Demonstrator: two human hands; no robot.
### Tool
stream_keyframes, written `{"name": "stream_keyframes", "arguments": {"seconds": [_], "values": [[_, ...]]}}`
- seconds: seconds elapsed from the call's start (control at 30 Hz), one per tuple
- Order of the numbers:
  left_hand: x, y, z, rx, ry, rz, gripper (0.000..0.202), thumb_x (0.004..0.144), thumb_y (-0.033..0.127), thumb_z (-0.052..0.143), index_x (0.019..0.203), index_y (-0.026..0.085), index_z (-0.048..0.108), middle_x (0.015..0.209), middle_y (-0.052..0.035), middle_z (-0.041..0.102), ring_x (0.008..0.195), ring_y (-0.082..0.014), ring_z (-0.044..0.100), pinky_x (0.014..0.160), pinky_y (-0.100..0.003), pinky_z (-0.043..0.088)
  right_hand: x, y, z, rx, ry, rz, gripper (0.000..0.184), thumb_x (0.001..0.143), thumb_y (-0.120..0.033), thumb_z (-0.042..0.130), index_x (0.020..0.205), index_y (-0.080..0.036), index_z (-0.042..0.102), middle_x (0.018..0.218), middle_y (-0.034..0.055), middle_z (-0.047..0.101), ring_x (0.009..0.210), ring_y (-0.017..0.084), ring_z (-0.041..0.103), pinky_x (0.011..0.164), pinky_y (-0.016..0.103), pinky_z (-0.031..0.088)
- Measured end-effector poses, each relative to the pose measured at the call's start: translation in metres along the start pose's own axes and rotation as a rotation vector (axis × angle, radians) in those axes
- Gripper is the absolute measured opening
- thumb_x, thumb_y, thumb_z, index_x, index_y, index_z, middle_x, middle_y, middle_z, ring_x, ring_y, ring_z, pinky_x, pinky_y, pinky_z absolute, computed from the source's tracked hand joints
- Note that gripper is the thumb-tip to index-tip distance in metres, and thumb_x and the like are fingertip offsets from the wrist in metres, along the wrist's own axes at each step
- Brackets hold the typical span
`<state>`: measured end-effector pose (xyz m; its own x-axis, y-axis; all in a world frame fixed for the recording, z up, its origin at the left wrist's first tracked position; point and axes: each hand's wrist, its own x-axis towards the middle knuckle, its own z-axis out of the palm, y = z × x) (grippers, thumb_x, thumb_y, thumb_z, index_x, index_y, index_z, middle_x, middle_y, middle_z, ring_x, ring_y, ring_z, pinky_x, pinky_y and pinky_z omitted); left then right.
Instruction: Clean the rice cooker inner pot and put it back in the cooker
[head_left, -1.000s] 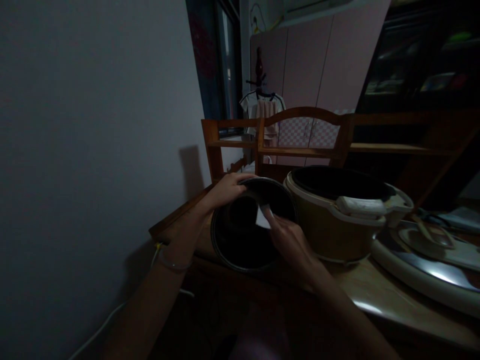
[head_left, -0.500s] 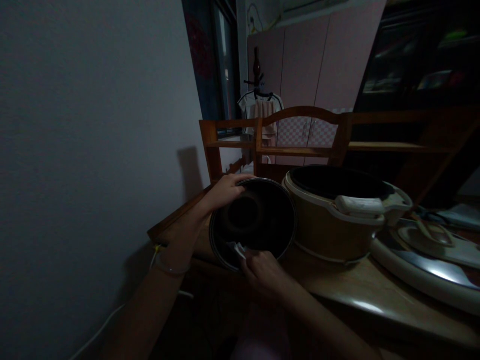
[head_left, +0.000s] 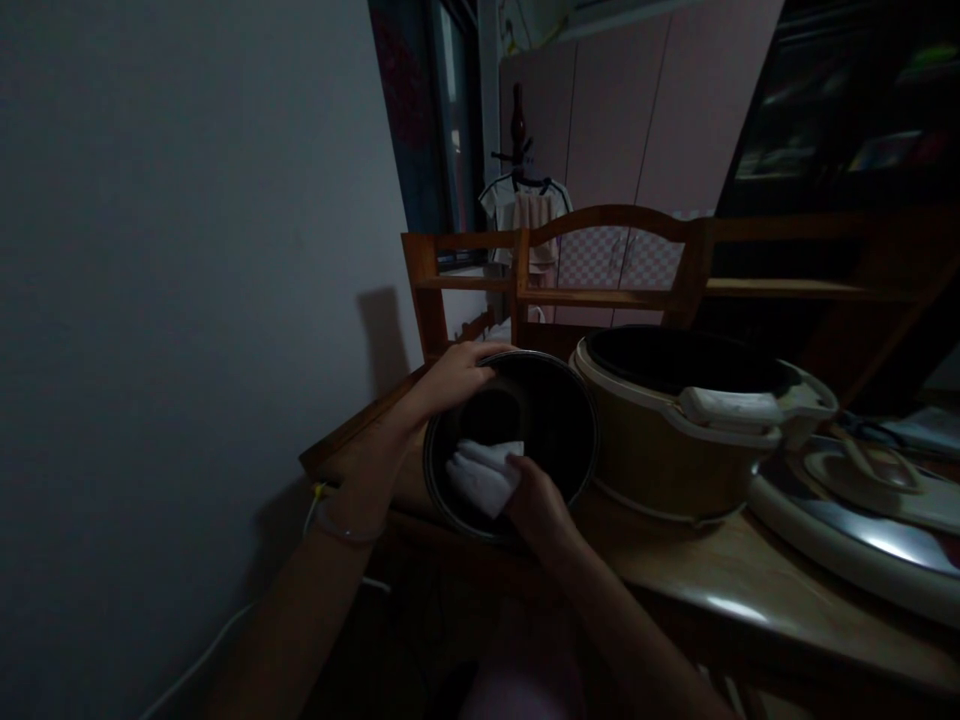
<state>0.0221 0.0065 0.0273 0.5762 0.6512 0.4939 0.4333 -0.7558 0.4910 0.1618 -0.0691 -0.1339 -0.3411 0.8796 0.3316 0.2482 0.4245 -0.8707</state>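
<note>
A dark inner cooking pot [head_left: 559, 420] is tilted on its side, its mouth facing me, at the left end of the wooden table [head_left: 652, 555]. My left hand [head_left: 457, 378] grips its upper left rim, fingers curled over the edge. In my right hand [head_left: 540, 510] is a folded white cloth [head_left: 484, 478], spread inside the pot near its lower wall. Just right of the pot stands the cream-coloured cooker body [head_left: 660, 450], its dark top open. The cooker's lid [head_left: 847, 530] lies farther right on the table.
A wooden shelf rail [head_left: 600, 297] runs along the table's back. The white wall [head_left: 225, 250] is close on the left. A white cable [head_left: 202, 655] hangs at lower left. Behind stand a pink wardrobe [head_left: 607, 120] and clothes [head_left: 532, 205] on a rack.
My right hand has moved deeper into the pot, and much more of the white cloth shows, now spread out. My left hand keeps its hold on the rim.
</note>
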Motion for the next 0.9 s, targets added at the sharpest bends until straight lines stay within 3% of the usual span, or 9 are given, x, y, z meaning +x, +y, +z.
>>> {"name": "stream_keyframes", "arguments": {"seconds": [0.13,0.2,0.27,0.33,0.4,0.5,0.6,0.77,0.9], "values": [[0.001,-0.001,-0.001,-0.021,-0.009,0.001,0.051,0.074,0.011,0.05,0.121,0.02,0.068,0.119,-0.0027,0.071,0.111,-0.0202,0.063,0.102,-0.035,0.045,0.011,0.011,-0.032,0.479,0.26,0.12,0.047,0.093,-0.042,0.036,0.112,-0.009,0.065,0.092,0.014,0.073,0.079,0.025,0.07,0.074,0.039,0.056],[0.001,-0.001,-0.001,-0.009,-0.015,0.015,0.052,0.074,0.011,0.049,0.121,0.021,0.068,0.118,-0.0019,0.071,0.111,-0.0203,0.063,0.102,-0.035,0.045,0.006,0.008,-0.045,0.466,0.439,0.176,0.048,0.092,-0.047,0.039,0.1,-0.01,0.069,0.084,0.0116,0.072,0.075,0.026,0.068,0.07,0.038,0.055],[0.002,-0.001,-0.002,0.0,-0.019,0.03,0.054,0.073,0.009,0.048,0.121,0.022,0.068,0.118,-0.0014,0.071,0.111,-0.0199,0.063,0.102,-0.035,0.045,-0.003,0.003,-0.051,0.282,0.513,0.137,0.045,0.091,-0.049,0.046,0.09,-0.011,0.071,0.083,0.0091,0.072,0.08,0.026,0.068,0.074,0.037,0.054],[0.002,-0.001,-0.002,-0.003,-0.021,0.039,0.056,0.071,0.008,0.047,0.122,0.022,0.068,0.118,-0.0015,0.071,0.11,-0.0196,0.063,0.103,-0.035,0.044,-0.013,0.001,-0.05,-0.038,0.434,-0.036,0.037,0.092,-0.042,0.05,0.1,-0.013,0.072,0.1,0.0097,0.072,0.099,0.027,0.065,0.089,0.037,0.05],[0.002,-0.001,-0.002,-0.007,-0.018,0.036,0.058,0.07,0.007,0.047,0.122,0.021,0.067,0.118,-0.0019,0.071,0.111,-0.0198,0.063,0.104,-0.035,0.043,-0.023,0.002,-0.043,-0.476,0.249,-0.184,0.035,0.096,-0.031,0.042,0.114,-0.015,0.068,0.116,0.0112,0.069,0.112,0.024,0.062,0.098,0.035,0.045],[0.002,-0.002,-0.002,-0.006,-0.015,0.027,0.057,0.07,0.007,0.047,0.121,0.021,0.068,0.118,-0.0015,0.071,0.112,-0.0204,0.063,0.104,-0.037,0.044,-0.035,0.008,-0.028,-0.827,-0.014,-0.164,0.035,0.098,-0.023,0.036,0.097,-0.014,0.07,0.094,0.0116,0.073,0.088,0.019,0.068,0.081,0.028,0.047],[0.001,-0.003,-0.003,0.008,-0.003,0.028,0.055,0.07,0.007,0.047,0.118,0.022,0.07,0.118,-0.0015,0.071,0.111,-0.0203,0.063,0.103,-0.036,0.044,-0.044,0.007,-0.012,-0.843,-0.094,-0.141,0.038,0.1,-0.025,0.035,0.081,-0.016,0.067,0.076,0.0063,0.071,0.068,0.015,0.066,0.065,0.025,0.042],[0.001,-0.003,-0.002,0.024,0.011,0.045,0.054,0.07,0.007,0.047,0.117,0.02,0.07,0.115,-0.0029,0.072,0.108,-0.0196,0.065,0.101,-0.036,0.046,-0.048,-0.012,0.008,-0.583,-0.042,-0.139,0.042,0.106,-0.028,0.026,0.089,-0.019,0.063,0.089,0.0015,0.07,0.075,0.01,0.064,0.067,0.022,0.037],[0.001,-0.002,-0.001,0.006,0.0,0.041,0.054,0.07,0.007,0.047,0.117,0.021,0.07,0.115,-0.0023,0.072,0.108,-0.0189,0.064,0.101,-0.035,0.046,-0.045,-0.02,0.016,-0.474,-0.051,-0.079,0.048,0.107,-0.034,0.023,0.079,-0.02,0.06,0.075,-0.001,0.065,0.063,0.011,0.059,0.059,0.024,0.031]]}}
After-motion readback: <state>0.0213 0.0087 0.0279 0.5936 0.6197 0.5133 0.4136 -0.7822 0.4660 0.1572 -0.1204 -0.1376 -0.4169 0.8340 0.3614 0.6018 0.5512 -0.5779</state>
